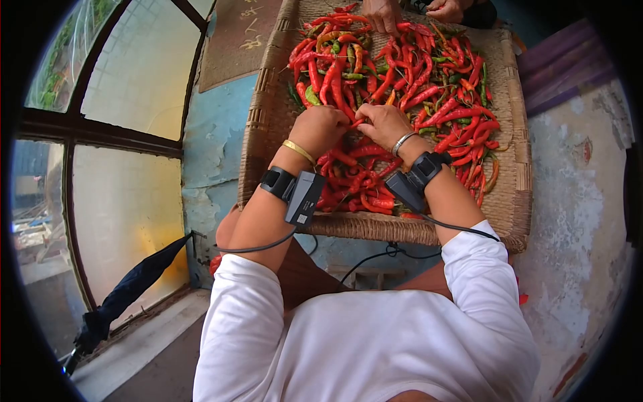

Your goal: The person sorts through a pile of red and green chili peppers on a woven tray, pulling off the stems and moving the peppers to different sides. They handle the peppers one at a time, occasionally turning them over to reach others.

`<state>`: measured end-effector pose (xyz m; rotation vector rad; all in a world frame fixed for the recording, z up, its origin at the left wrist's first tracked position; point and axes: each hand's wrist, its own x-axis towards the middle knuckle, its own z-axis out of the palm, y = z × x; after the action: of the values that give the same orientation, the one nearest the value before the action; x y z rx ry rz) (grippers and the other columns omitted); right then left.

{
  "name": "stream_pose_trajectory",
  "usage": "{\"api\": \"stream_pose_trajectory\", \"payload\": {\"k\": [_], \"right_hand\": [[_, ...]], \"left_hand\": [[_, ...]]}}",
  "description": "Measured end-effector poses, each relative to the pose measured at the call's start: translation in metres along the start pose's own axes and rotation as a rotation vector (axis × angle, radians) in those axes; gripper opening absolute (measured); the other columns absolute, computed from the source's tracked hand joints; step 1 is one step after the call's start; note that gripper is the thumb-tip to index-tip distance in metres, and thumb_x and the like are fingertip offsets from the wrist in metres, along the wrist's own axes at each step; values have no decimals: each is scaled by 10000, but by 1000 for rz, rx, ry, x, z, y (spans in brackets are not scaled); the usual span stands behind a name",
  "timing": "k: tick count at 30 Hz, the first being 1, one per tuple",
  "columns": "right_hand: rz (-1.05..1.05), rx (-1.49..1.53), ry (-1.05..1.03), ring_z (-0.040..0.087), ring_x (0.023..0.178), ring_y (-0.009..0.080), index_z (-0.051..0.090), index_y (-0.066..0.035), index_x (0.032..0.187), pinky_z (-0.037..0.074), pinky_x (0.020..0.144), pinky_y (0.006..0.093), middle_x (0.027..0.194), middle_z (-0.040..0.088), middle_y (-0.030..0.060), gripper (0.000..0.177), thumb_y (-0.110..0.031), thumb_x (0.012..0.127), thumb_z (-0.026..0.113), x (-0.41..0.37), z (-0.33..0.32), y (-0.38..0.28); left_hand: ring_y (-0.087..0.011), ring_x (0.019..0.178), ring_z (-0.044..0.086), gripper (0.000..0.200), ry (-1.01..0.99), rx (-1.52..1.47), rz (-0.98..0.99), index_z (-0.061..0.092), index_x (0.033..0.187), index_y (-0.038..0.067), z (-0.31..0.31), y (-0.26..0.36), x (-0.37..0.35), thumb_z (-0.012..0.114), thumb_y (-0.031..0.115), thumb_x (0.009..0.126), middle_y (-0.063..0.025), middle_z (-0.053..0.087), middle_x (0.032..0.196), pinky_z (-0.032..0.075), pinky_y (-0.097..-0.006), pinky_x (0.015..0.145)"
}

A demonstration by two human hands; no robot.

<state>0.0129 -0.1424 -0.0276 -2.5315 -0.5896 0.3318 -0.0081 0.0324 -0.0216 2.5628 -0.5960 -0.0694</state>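
My left hand point(317, 131) and my right hand point(387, 127) meet above the pile, both with fingers closed. Between their fingertips is a red chili pepper point(356, 123), pinched from both sides; its ends are partly hidden by my fingers. Beneath and around them spread many chili peppers point(429, 75), mostly red, with some green and orange ones mixed in. They lie in a large rectangular woven tray point(517, 164). A green pepper point(312, 96) lies just beyond my left hand.
Another person's hand point(382, 15) reaches into the tray's far side, and a second hand point(447, 10) is beside it. A folded dark umbrella point(137, 285) leans by the window at left. Cables point(392, 251) hang below the tray's near edge.
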Motion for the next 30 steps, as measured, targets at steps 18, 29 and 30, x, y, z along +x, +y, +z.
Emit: {"api": "stream_pose_trajectory", "payload": {"k": [18, 29, 30], "right_hand": [[366, 1033, 619, 535, 539, 53, 501, 6, 1095, 377, 378, 172, 790, 582, 53, 361, -215, 814, 556, 5, -45, 43], [77, 916, -345, 471, 569, 48, 605, -29, 741, 384, 509, 208, 626, 544, -23, 306, -319, 819, 546, -3, 1, 12], [88, 921, -411, 473, 575, 48, 606, -34, 739, 386, 513, 208, 637, 553, -24, 275, -294, 813, 556, -4, 0, 14]], "left_hand": [[-289, 650, 572, 134, 322, -90, 22, 606, 749, 78, -16, 15, 3, 588, 209, 725, -113, 589, 699, 455, -380, 574], [-251, 626, 565, 114, -233, -85, 391, 613, 766, 100, 11, 52, -9, 621, 195, 703, -81, 577, 659, 454, -337, 574], [-251, 626, 565, 114, -233, -85, 391, 613, 766, 100, 8, 56, -10, 621, 195, 703, -81, 577, 659, 454, -337, 574]]}}
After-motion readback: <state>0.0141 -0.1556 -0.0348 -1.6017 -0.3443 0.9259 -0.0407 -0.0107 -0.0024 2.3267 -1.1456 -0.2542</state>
